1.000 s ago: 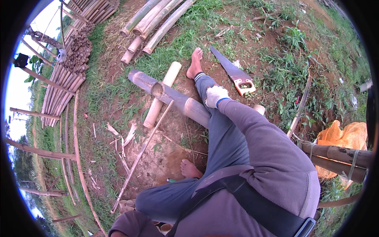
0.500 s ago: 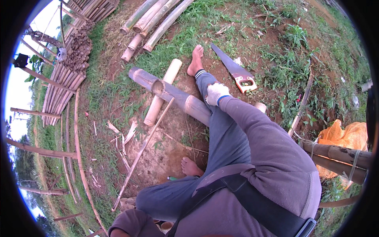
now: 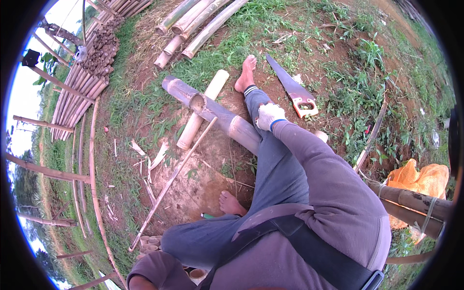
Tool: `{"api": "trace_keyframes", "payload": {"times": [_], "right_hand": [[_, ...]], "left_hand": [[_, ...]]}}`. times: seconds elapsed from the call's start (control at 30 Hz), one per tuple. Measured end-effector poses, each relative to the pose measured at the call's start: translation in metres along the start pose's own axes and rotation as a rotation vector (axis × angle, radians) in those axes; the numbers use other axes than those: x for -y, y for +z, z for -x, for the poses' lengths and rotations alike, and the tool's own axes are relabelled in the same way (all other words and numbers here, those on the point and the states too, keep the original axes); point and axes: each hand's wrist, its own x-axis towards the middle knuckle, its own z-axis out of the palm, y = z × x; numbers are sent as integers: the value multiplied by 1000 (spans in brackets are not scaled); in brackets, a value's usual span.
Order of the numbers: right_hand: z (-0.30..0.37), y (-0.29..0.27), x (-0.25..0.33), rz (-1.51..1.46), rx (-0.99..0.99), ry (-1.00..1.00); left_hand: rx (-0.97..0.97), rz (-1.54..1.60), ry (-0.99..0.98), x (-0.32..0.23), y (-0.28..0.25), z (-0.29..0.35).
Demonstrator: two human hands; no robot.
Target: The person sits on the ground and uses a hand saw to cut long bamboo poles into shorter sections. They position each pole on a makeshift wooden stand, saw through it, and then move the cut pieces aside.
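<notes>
- Work piece: the thick bamboo pole [image 3: 217,113] lies on bare earth and runs under your outstretched right leg [image 3: 256,99]. All positions below are given relative to this pole.
- Right hand [image 3: 269,116]: gloved in white, it rests on your right leg directly above the pole, where the pole passes beneath the leg. The fingers look curled and nothing shows between them; whether they are closed on the pole cannot be told.
- Left hand: out of view. Only its sleeve [image 3: 159,270] shows, well on the near side of the pole.
- Support: 1 pale short bamboo piece [image 3: 215,84] crosses under the pole near its open end. Judged from this, the pole can rock on that piece, so keep the leg's weight on it and press down with the right hand.
- Tool: the handsaw [image 3: 295,92] lies flat on the far side of the pole, just beyond your right hand, handle toward you. Take it by the handle only.
- Hazards: your right foot [image 3: 246,72] is bare on the far side of the pole, beside the saw blade, and your left foot [image 3: 231,203] is bare on the near side. Keep both out of any cutting line.
- Clutter: 1 thin stick [image 3: 169,186] leans away from the pole on the near side. It probably could snag an elbow.
</notes>
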Motion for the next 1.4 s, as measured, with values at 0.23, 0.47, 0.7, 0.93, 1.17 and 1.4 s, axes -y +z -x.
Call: {"api": "trace_keyframes", "payload": {"times": [0.23,0.47,0.7,0.93,1.17,1.4], "right_hand": [[1,-3,9,-25,30,30],[3,-3,0,11,15,16],[12,12,23,132,-409,-601],[77,88,118,170,181,-923],[88,110,120,104,169,-867],[-28,11,26,-25,-349,-195]], "left_hand": [[-168,-32,20,-42,-10,29],[-689,-485,-1053,58,4,98],[-278,-323,-1427,125,46,159],[-462,-277,-1297,137,54,184],[-504,-292,-1404,129,80,224],[-522,-231,-1334,145,79,225]]}}
